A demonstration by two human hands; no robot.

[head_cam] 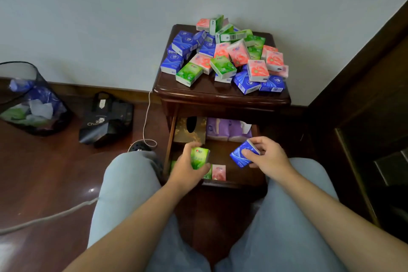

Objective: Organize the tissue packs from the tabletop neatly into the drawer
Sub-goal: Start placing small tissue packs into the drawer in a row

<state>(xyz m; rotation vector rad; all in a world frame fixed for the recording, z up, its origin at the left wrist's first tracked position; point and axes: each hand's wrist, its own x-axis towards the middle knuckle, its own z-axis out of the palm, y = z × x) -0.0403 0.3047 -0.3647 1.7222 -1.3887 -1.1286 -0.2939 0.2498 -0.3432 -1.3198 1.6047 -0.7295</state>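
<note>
A heap of several blue, green and pink tissue packs (223, 55) covers the dark wooden nightstand top (198, 91). Below it the drawer (234, 183) is pulled out. My left hand (187, 172) grips a green tissue pack (199, 158) over the drawer's front left. My right hand (268, 154) holds a blue tissue pack (239, 155) tilted above the drawer's right half. A pink pack (218, 172) stands at the drawer's front edge, with a green pack (208, 174) partly hidden beside it under my left hand.
A gold tissue box (189, 130) and purple tissue packs (227, 129) fill the drawer's back. On the floor to the left stand a mesh bin (28, 99), a black bag (106, 119) and a white cable (146, 121). Dark furniture (364, 117) is on the right.
</note>
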